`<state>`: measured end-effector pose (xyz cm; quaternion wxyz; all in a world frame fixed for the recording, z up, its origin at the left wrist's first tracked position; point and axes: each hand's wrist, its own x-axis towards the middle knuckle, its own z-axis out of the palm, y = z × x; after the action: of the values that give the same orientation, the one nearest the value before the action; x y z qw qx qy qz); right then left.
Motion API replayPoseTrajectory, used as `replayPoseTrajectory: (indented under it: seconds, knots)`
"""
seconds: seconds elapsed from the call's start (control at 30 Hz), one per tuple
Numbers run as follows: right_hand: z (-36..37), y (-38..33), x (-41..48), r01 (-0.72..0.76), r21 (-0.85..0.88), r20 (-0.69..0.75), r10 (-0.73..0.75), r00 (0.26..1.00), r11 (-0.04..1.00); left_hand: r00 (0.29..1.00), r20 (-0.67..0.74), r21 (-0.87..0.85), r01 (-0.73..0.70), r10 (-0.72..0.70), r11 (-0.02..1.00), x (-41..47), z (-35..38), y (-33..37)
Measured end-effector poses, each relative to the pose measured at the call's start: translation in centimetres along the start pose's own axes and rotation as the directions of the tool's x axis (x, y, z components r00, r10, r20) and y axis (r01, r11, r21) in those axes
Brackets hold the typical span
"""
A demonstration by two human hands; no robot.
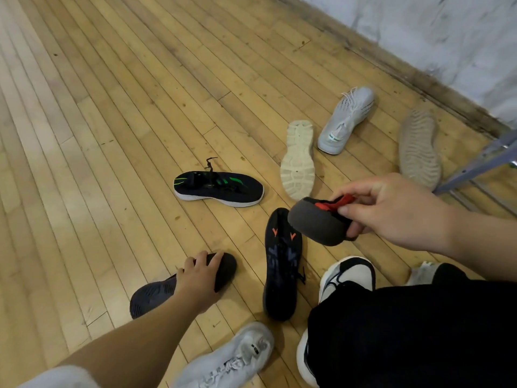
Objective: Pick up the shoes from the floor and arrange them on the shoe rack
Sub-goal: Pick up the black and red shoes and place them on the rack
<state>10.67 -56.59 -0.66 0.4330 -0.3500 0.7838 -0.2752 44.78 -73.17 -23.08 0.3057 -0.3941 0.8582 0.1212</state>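
Observation:
Several shoes lie scattered on the wooden floor [112, 135]. My right hand [391, 208] holds a dark grey shoe with a red tongue [313, 222] in the air, pinching it at the opening. My left hand [198, 278] rests on a dark shoe lying sole-up [151, 295], fingers curled over its front part. Between them lies a black shoe with orange marks [282, 264]. Farther off are a black shoe with green stripes [221, 189], a cream shoe sole-up [298, 161], a light grey sneaker [347, 119] and a beige shoe sole-up [418, 147].
A white wall with a wooden baseboard [419, 79] runs along the right. A grey metal frame leg [481, 161] juts in at the right edge. A white sneaker [235, 359] and a black-and-white sneaker [347, 275] lie near my black trouser leg [419, 331].

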Motion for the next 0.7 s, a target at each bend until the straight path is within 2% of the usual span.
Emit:
replayPoseTrajectory:
  seconds: [0.1, 0.17, 0.23, 0.33, 0.4, 0.47, 0.53, 0.7]
  knots:
    - [-0.2, 0.3, 0.0, -0.002, -0.019, -0.023, 0.002, 1.000, 1.000, 0.999, -0.030, -0.090, -0.019, 0.017, 0.996, 0.3, -1.3, 0.7]
    - [-0.5, 0.8, -0.2, -0.007, -0.005, -0.060, 0.006, 0.998, 1.000, 0.995, -0.083, -0.317, -0.071, 0.047, 0.946, 0.7, -4.3, 1.5]
    - [-1.1, 1.2, -0.4, -0.026, 0.009, -0.102, 0.027, 0.994, 1.000, 0.987, -0.146, -0.603, -0.143, 0.068, 0.785, 1.0, -8.6, 2.6]
    - [-2.6, 1.4, -0.9, -0.053, 0.055, -0.185, 0.063, 0.981, 0.997, 0.973, -0.222, -0.898, -0.229, 0.063, 0.376, 0.8, -15.2, 5.7]
    - [-4.2, 0.9, -1.8, -0.047, 0.085, -0.252, 0.067, 0.965, 0.995, 0.956, -0.278, -0.950, -0.288, 0.092, 0.119, 0.7, -19.2, 8.6]
    - [-6.3, 0.0, -3.5, -0.035, 0.099, -0.317, 0.065, 0.946, 0.994, 0.934, -0.329, -0.944, -0.322, 0.141, -0.070, 0.2, -22.9, 11.9]
    - [-8.8, -1.0, -6.0, -0.017, 0.083, -0.371, 0.046, 0.927, 0.996, 0.907, -0.382, -0.920, -0.357, 0.175, -0.160, -0.8, -26.4, 15.3]
    - [-15.2, -2.2, -15.3, 0.026, 0.071, -0.557, 0.018, 0.831, 0.997, 0.845, -0.446, -0.884, -0.364, 0.294, -0.293, -4.9, -34.4, 23.6]
